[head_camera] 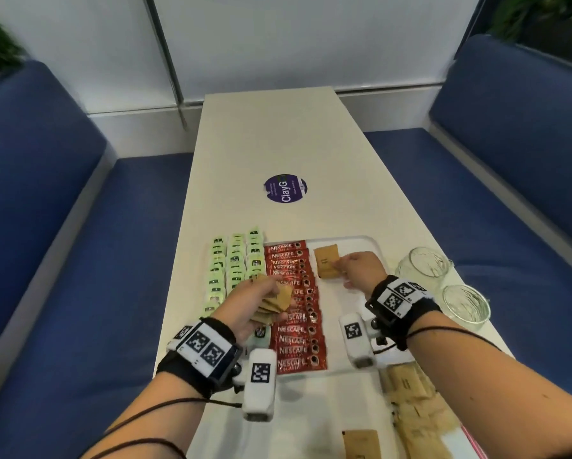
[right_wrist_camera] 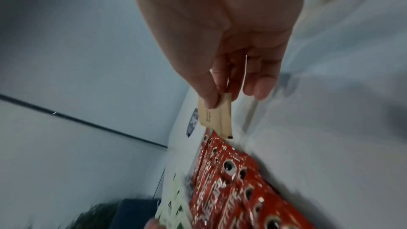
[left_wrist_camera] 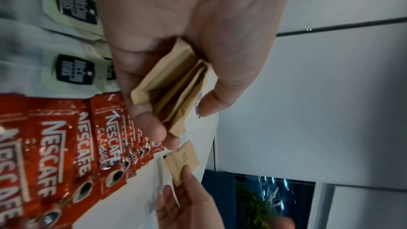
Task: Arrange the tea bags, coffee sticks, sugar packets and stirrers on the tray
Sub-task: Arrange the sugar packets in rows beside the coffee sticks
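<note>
The brown sugar packet lies at the far end of the clear tray, just beside the red coffee sticks, starting a third column. My right hand pinches its near edge between thumb and fingertips to square it with the row. My left hand is curled round a fanned stack of sugar packets, held over the coffee sticks as a ready supply. Green tea bags line the worktop's left edge; more loose packets wait at its near right corner.

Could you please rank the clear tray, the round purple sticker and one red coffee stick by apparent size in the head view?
1. Clear plastic tray
2. Round purple sticker, though farther away
3. One red coffee stick, a close call with the sticker
</note>
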### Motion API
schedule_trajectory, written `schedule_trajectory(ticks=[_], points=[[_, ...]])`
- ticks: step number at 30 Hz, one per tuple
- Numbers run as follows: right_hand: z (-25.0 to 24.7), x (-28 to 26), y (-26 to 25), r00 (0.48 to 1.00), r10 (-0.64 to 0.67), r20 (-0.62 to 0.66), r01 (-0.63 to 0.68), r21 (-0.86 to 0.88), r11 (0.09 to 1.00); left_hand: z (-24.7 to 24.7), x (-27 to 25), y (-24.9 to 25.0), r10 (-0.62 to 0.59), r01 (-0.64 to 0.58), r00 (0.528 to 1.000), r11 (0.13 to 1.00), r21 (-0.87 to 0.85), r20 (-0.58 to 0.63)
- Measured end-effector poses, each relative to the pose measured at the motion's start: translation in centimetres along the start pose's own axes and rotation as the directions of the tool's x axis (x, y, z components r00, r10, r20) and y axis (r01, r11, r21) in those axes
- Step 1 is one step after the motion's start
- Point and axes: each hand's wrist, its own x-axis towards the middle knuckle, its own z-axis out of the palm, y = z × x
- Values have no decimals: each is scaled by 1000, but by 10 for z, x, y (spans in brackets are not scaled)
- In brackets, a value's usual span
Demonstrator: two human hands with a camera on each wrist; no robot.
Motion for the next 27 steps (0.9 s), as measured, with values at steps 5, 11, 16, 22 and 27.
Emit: schedule_trajectory(ticks=[5, 11, 16, 22, 27], points=[[13, 33, 2, 988, 86, -132, -89, -24, 996, -12, 18, 1, 3, -4, 1000, 995, -103, -4], [19, 49, -9, 989, 88, -116, -106, -161, 981, -18, 28, -3, 54, -56, 998, 995, -85, -26], [19, 51, -10, 990, 82, -112, -107, -240, 965, -19, 28, -1, 77, -79, 996, 993, -84, -36], [18, 35, -9, 986, -71, -151, 49, -146, 988, -15, 24, -2, 113, -110, 991, 993, 45, -65], [13, -16, -24, 966, -178, 189, 173, 41, 984, 2, 19, -1, 205, -191, 976, 970, 154, -80]])
